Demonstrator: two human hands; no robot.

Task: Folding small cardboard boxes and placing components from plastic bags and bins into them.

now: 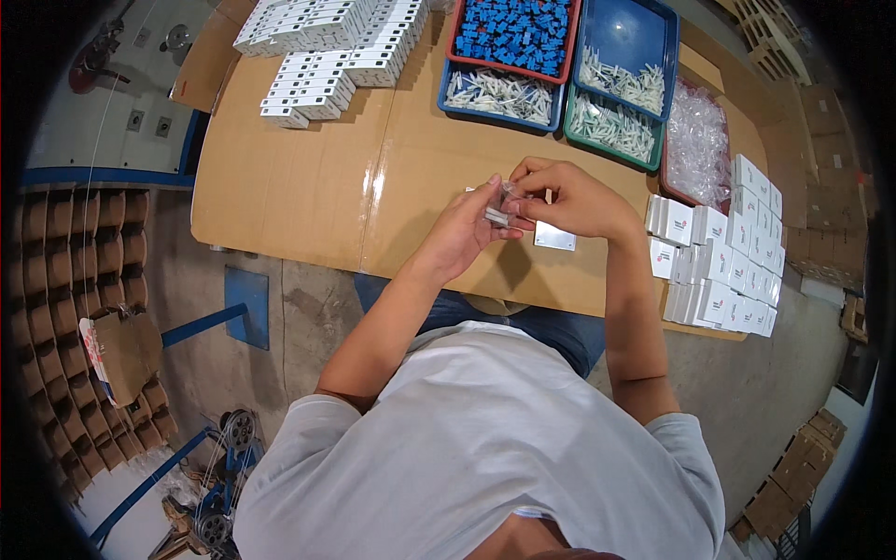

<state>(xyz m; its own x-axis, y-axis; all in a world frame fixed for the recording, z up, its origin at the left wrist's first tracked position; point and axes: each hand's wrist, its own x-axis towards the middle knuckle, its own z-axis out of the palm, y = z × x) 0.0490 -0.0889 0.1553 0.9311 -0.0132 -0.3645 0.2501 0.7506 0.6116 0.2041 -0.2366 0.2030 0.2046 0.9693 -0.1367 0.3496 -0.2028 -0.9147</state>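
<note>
Over the near part of the cardboard-covered table (308, 205), both my hands are raised in front of my body. My left hand (467, 227) holds a small clear plastic bag (509, 196), its fingers curled beneath. Small white stick-like pieces (497, 217) show at the bag, partly covered by fingers. With bent, pinching fingers, my right hand (574, 201) grips the bag's upper edge. Just below the right hand lies a flat white box (556, 237) on the table, partly hidden by that hand.
Beyond my hands stand trays: a red one of blue parts (513, 37), blue (501, 98) and green (611, 131) ones of white sticks, and a reddish one of clear bags (695, 140). White boxes are stacked far left (327, 65) and at right (723, 271).
</note>
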